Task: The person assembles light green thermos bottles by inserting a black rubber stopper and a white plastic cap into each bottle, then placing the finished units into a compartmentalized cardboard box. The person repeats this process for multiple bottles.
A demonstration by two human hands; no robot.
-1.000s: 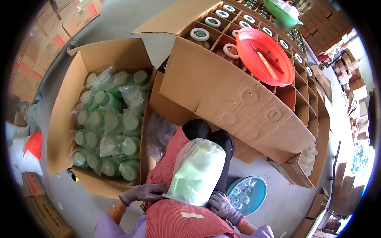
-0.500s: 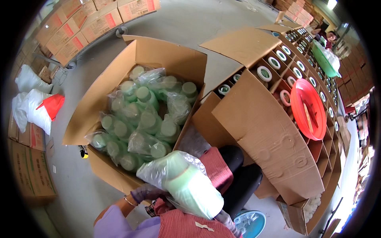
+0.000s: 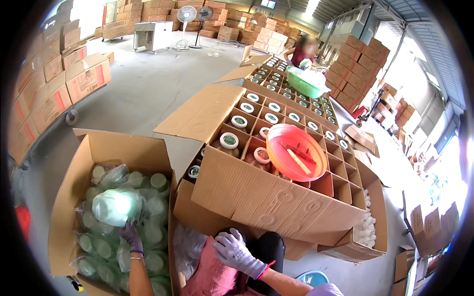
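Observation:
My left hand [image 3: 131, 238], in a grey glove, reaches into the open carton [image 3: 64, 197] on the left. Its fingers close on the near end of a pale green bottle [image 3: 114, 207] wrapped in a clear plastic bag. That bottle lies tilted on top of several upright green bottles [image 3: 104, 246], many in clear bags as well. My right hand [image 3: 236, 249], also gloved, rests on my knee with its fingers stretched out and holds nothing. Beside my leg, inside the carton flap, is a heap of clear plastic bags [image 3: 187, 246].
A divided carton [image 3: 276, 200] with white-lidded jars stands ahead; a red basin [image 3: 296, 153] with tools sits on it. A small box [image 3: 353, 249] of white pieces is at right. A co-worker [image 3: 302, 52] stands beyond a green basin [image 3: 306, 84]. A blue basin [image 3: 312, 277] is on the floor.
The bagged bottle has gone from my lap to the top of the bottles in the left carton. My right hand has left it for my knee. The view has swung up and right.

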